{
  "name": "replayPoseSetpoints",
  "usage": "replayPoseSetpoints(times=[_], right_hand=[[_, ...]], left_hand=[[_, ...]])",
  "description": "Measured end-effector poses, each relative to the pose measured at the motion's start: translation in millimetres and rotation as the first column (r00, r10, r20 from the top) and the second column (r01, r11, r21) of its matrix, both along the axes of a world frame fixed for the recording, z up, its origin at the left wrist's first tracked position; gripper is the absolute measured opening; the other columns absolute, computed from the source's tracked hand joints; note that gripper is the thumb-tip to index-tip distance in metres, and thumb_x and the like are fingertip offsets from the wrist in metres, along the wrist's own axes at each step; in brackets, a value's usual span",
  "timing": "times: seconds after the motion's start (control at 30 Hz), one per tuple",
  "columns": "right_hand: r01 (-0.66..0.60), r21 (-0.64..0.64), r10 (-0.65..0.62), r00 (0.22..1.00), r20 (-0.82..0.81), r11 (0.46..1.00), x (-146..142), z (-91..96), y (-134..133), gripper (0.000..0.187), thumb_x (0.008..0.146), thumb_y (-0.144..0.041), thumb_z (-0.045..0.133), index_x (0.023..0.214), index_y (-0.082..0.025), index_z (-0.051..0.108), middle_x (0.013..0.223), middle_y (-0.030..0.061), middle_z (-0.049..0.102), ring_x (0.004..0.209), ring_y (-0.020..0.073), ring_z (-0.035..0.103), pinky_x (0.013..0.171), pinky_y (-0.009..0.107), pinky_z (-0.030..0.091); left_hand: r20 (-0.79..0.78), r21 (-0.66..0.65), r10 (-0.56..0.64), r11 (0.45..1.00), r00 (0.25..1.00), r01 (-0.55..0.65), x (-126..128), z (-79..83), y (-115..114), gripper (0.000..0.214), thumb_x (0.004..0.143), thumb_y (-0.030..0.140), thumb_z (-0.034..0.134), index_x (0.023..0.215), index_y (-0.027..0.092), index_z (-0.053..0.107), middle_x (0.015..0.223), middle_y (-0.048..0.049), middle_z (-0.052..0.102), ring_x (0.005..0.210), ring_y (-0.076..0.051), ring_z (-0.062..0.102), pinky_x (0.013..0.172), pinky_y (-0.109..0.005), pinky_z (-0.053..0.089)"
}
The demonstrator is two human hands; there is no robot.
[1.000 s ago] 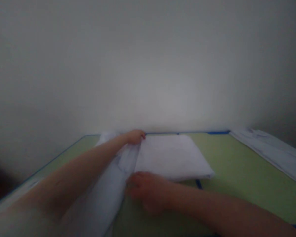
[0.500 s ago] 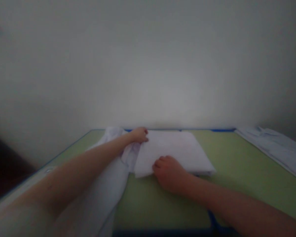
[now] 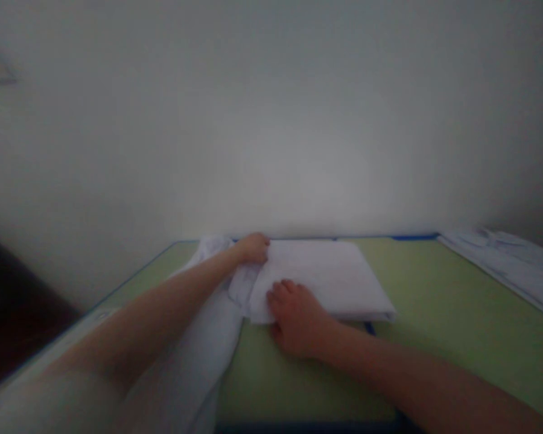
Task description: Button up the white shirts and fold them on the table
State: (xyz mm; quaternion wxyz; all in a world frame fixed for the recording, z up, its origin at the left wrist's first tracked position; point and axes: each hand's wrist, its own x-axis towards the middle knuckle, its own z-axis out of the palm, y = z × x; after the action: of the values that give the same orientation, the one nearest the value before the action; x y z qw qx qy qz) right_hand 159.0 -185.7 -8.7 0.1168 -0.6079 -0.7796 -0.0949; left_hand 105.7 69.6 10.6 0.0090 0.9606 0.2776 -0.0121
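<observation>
A folded white garment (image 3: 326, 274) lies as a flat rectangle at the far side of the table, and a loose white part of it or a second cloth (image 3: 185, 355) hangs toward me on the left; I cannot tell whether they are joined. My left hand (image 3: 254, 248) is closed on the fabric at the far left edge of the fold, its fingertips partly hidden. Over the near left corner lies my right hand (image 3: 296, 316), its fingers slightly spread on top of the cloth and its thumb in front of the near edge.
The green tabletop (image 3: 416, 295) has a blue edge and stands against a pale wall (image 3: 271, 120). At the right lies a stack of folded white garments (image 3: 511, 265). Something dark (image 3: 18, 319) stands beyond the table's left edge.
My right hand has shifted slightly left and its fingers have uncurled onto the cloth's corner. My left hand keeps its place at the far edge. The view has tilted slightly.
</observation>
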Motion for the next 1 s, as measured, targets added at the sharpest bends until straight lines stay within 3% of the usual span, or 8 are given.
replayPoseSetpoints(times=[0.07, 0.2, 0.33, 0.53, 0.7, 0.77, 0.87, 1.0], right_hand=[[-0.014, 0.021, 0.014, 1.0, 0.0, 1.0, -5.1, -2.1, 7.6, 0.05, 0.079, -0.036, 0.052, 0.12, -0.009, 0.046, 0.117, 0.0188, 0.05, 0.108, 0.0295, 0.045, 0.081, 0.043, 0.044], [-0.066, -0.102, 0.078, 0.99, 0.12, 0.993, -5.5, -11.6, 21.7, 0.025, 0.085, -0.017, 0.041, 0.103, -0.009, 0.055, 0.097, 0.0152, 0.06, 0.09, 0.0225, 0.056, 0.071, 0.037, 0.048], [-0.174, -0.127, 0.201, 0.948, 0.248, 0.977, 20.2, -12.8, 12.6, 0.022, 0.085, -0.014, 0.042, 0.098, -0.009, 0.059, 0.094, 0.0142, 0.063, 0.087, 0.0217, 0.059, 0.071, 0.035, 0.048], [-0.339, -0.218, 0.371, 0.919, 0.131, 0.915, 112.0, 5.1, -51.0, 0.032, 0.085, -0.013, 0.043, 0.113, -0.013, 0.058, 0.119, 0.0125, 0.058, 0.115, 0.0191, 0.05, 0.095, 0.037, 0.04], [-0.162, -0.27, 0.148, 0.986, -0.071, 0.949, 183.5, 8.9, -130.3, 0.041, 0.082, -0.012, 0.046, 0.119, -0.027, 0.058, 0.129, 0.0039, 0.052, 0.131, 0.0181, 0.032, 0.11, 0.043, 0.021], [-0.071, -0.272, 0.04, 0.992, -0.117, 0.96, 201.8, 5.4, -159.2, 0.047, 0.077, -0.01, 0.049, 0.119, -0.029, 0.058, 0.131, 0.0034, 0.05, 0.132, 0.0182, 0.028, 0.111, 0.043, 0.019], [0.017, -0.262, -0.048, 0.993, -0.112, 0.965, 221.5, -2.9, -190.3, 0.052, 0.073, -0.008, 0.049, 0.12, -0.03, 0.057, 0.133, 0.0027, 0.047, 0.134, 0.0184, 0.025, 0.111, 0.044, 0.016], [0.06, -0.223, -0.087, 0.989, -0.117, 0.973, 232.7, -11.0, -208.3, 0.052, 0.073, -0.007, 0.048, 0.12, -0.028, 0.057, 0.132, 0.0028, 0.048, 0.133, 0.0179, 0.027, 0.112, 0.045, 0.014]], left_hand=[[-0.01, -0.025, -0.023, 0.999, 1.0, 0.023, -1.5, 3.4, 4.2, 0.055, 0.062, 0.031, 0.062, 0.116, 0.018, 0.058, 0.12, -0.0099, 0.058, 0.11, -0.024, 0.052, 0.094, -0.028, 0.037], [-0.075, -0.123, -0.065, 0.991, 0.995, 0.055, -3.0, 12.8, 5.8, 0.046, 0.062, 0.028, 0.06, 0.108, 0.023, 0.063, 0.1, -0.0009, 0.068, 0.093, -0.018, 0.059, 0.084, -0.025, 0.042], [-0.094, -0.17, -0.117, 0.98, 0.989, 0.099, 1.3, 19.5, 0.5, 0.034, 0.064, 0.024, 0.059, 0.097, 0.022, 0.067, 0.09, -0.0009, 0.07, 0.085, -0.017, 0.06, 0.079, -0.024, 0.043], [-0.119, -0.283, -0.28, 0.929, 0.952, 0.238, 0.1, 24.4, -40.9, 0.024, 0.073, 0.019, 0.049, 0.086, 0.021, 0.07, 0.085, -0.0005, 0.071, 0.078, -0.015, 0.061, 0.076, -0.023, 0.044], [-0.098, -0.49, -0.514, 0.77, 0.852, 0.408, -24.9, 40.2, -110.6, 0.031, 0.073, 0.017, 0.052, 0.098, 0.028, 0.067, 0.091, 0.0016, 0.07, 0.081, -0.015, 0.062, 0.073, -0.022, 0.045], [-0.12, -0.39, -0.473, 0.831, 0.873, 0.397, -29.9, 46.1, -129.1, 0.035, 0.067, 0.021, 0.059, 0.1, 0.031, 0.066, 0.098, 0.0002, 0.068, 0.088, -0.018, 0.061, 0.079, -0.026, 0.045], [-0.061, -0.093, -0.354, 0.933, 0.933, 0.347, -21.9, 46.3, -141.5, 0.043, 0.062, 0.02, 0.062, 0.105, 0.028, 0.064, 0.11, -0.0054, 0.063, 0.103, -0.025, 0.056, 0.093, -0.036, 0.039], [0.065, 0.062, -0.448, 0.894, 0.892, 0.444, 6.4, 27.1, -153.1, 0.068, 0.063, 0.019, 0.06, 0.129, 0.025, 0.045, 0.135, -0.0081, 0.046, 0.122, -0.026, 0.042, 0.104, -0.039, 0.03]])
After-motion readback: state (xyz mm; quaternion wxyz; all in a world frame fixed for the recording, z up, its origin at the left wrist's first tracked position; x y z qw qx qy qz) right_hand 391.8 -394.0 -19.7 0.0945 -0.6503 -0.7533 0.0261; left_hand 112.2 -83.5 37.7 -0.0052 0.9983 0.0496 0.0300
